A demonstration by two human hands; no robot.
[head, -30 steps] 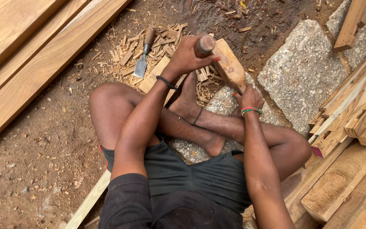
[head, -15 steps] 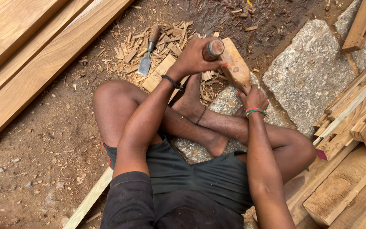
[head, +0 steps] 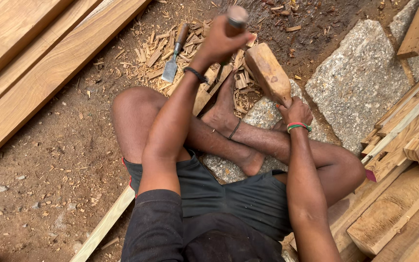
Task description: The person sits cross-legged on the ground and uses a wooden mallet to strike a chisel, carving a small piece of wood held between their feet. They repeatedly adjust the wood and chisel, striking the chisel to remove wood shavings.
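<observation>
I sit cross-legged on the ground. My left hand [head: 221,41] grips the wooden handle of a chisel [head: 236,17] held upright over a narrow wooden strip [head: 204,92] that runs under my legs. My right hand [head: 295,110] holds a thick wooden mallet [head: 269,73] by its handle, the head lifted and pulled back to the right of the chisel. A second chisel [head: 174,54] with a metal blade lies on the wood shavings [head: 156,53] to the left of my left hand.
Long planks [head: 40,63] lie diagonally at the upper left. A large grey stone [head: 360,82] sits to the right, another stone [head: 263,116] under my feet. Stacked timber offcuts [head: 408,145] fill the right side. Bare dirt [head: 40,184] lies at the lower left.
The mallet head has come off the chisel's top and swung back to the right. My left hand with the chisel sits higher in view.
</observation>
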